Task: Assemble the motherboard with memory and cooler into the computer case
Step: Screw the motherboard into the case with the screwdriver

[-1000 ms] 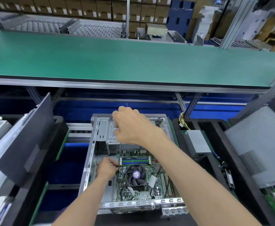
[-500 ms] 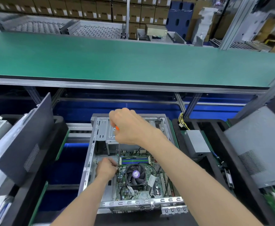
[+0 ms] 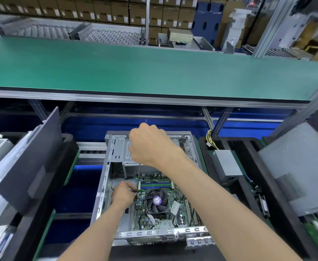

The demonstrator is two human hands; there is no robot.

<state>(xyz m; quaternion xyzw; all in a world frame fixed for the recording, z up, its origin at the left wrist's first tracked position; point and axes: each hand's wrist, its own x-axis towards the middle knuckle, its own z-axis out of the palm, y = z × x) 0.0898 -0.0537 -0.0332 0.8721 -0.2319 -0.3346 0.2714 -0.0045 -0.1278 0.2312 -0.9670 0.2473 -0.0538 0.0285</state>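
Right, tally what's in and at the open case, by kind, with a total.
Motherboard: 1
Cooler fan: 1
Memory slot bank: 1
Screwdriver: 1
Hands: 2, left hand, right hand
Total: 6

Factory: conveyor belt (image 3: 135,72), stacked cartons (image 3: 101,10)

A green conveyor belt (image 3: 135,68) spans nine to three o'clock; stacked cardboard boxes (image 3: 101,10) line the twelve o'clock wall beyond roller racks (image 3: 105,35).
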